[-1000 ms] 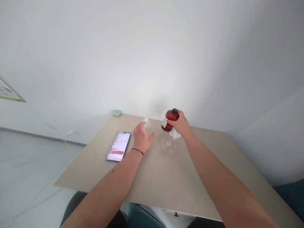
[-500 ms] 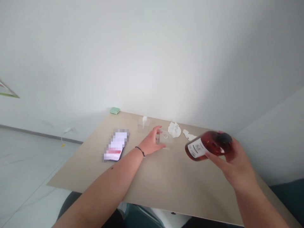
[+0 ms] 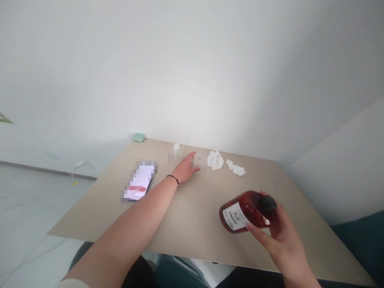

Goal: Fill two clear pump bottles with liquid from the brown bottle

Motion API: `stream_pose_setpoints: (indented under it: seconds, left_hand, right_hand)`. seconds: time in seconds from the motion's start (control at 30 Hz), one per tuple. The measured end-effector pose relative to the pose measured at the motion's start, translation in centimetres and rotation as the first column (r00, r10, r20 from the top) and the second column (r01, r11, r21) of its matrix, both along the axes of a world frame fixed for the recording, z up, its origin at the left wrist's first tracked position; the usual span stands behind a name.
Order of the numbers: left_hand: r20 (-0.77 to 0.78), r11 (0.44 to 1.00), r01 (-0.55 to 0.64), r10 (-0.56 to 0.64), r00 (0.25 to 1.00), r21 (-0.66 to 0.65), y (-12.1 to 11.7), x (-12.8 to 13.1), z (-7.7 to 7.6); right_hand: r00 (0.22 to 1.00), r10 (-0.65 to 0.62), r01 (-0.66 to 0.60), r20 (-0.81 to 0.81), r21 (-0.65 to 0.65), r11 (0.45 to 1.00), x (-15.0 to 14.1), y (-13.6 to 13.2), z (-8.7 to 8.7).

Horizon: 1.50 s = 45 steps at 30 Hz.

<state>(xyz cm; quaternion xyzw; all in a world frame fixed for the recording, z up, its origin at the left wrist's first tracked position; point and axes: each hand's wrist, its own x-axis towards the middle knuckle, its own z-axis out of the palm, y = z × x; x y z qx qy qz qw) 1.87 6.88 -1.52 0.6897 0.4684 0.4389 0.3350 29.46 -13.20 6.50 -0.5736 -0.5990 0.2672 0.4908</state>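
Observation:
My right hand (image 3: 283,232) grips a dark red bottle (image 3: 247,212) with a white label and a black cap, holding it tilted above the near right part of the beige table (image 3: 195,218). My left hand (image 3: 186,168) lies flat and open on the far side of the table, its fingertips at the edge of a clear square acrylic holder (image 3: 200,163). Just left of it stands a second clear holder (image 3: 175,156) with a white pump top. Two crumpled white tissues (image 3: 215,160) (image 3: 236,168) lie to the right of the holders.
A smartphone (image 3: 139,181) with a pixelated screen lies left of my left hand. A small green case (image 3: 139,137) sits at the table's far corner. White walls rise behind the table, and a pale floor shows beyond its left edge.
My right hand has carried the bottle down and towards me, turning its label upward. My left hand has moved slightly further along the clear holder's near side.

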Motion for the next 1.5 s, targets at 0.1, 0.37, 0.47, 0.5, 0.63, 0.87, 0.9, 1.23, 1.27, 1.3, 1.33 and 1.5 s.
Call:
stream_pose_setpoints:
  seconds: [0.1, 0.37, 0.47, 0.5, 0.63, 0.87, 0.9, 1.23, 1.27, 1.3, 1.33, 1.5]
  left_hand:
    - [-0.014, 1.0, 0.003, -0.003, 1.0, -0.007, 0.1, -0.1, -0.1]
    - [0.087, 0.997, -0.009, 0.002, 0.996, 0.081, -3.4, -0.7, 1.2]
    - [0.244, 0.979, 0.084, -0.128, 0.961, 0.183, -6.0, -1.0, 2.4]
    - [0.248, 0.969, 0.127, -0.178, 0.952, 0.211, -6.7, -0.9, 2.7]
    - [0.241, 0.951, 0.237, -0.281, 0.929, 0.196, -7.7, -0.2, 3.0]
    - [0.293, 0.962, 0.262, -0.273, 0.916, 0.078, -7.4, 0.7, 2.2]
    - [0.29, 0.965, 0.252, -0.263, 0.92, 0.075, -7.3, 0.8, 2.2]
    - [0.411, 0.969, 0.239, -0.191, 0.891, -0.068, -7.5, 2.4, 2.4]
    - [0.411, 0.972, 0.227, -0.181, 0.893, -0.064, -7.5, 2.4, 2.4]
    - [0.408, 0.975, 0.215, -0.172, 0.897, -0.061, -7.4, 2.5, 2.5]
    - [0.404, 0.976, 0.21, -0.168, 0.899, -0.061, -7.4, 2.5, 2.4]
    - [0.403, 0.959, 0.272, -0.216, 0.889, -0.086, -7.1, 2.6, 2.0]
  right_hand:
    - [0.997, 0.059, -0.06, 0.058, 0.01, 0.998, -1.4, 1.1, 0.1]
    - [0.971, 0.201, -0.213, 0.13, 0.078, 0.974, -6.1, 7.4, 1.0]
    - [0.958, 0.229, -0.239, 0.173, 0.038, 0.97, -8.0, 9.6, 0.9]
    - [0.952, 0.247, -0.258, 0.183, 0.038, 0.965, -8.6, 10.1, 0.7]
    - [0.946, 0.305, -0.312, 0.108, 0.046, 0.949, -9.9, 11.3, -0.9]
    - [0.921, 0.386, -0.372, -0.054, 0.171, 0.912, -9.6, 11.3, -3.3]
    - [0.924, 0.372, -0.35, -0.084, 0.202, 0.915, -9.6, 11.4, -3.3]
    - [0.928, 0.178, -0.141, -0.328, 0.134, 0.981, -12.5, 12.6, -1.4]
    - [0.935, 0.164, -0.128, -0.315, 0.131, 0.983, -12.7, 12.7, -1.2]
    - [0.938, 0.157, -0.119, -0.309, 0.137, 0.983, -12.9, 12.7, -1.1]
    - [0.937, 0.155, -0.113, -0.313, 0.148, 0.982, -12.9, 12.8, -1.0]
    - [0.916, 0.167, -0.114, -0.363, 0.163, 0.98, -12.6, 12.4, -1.6]
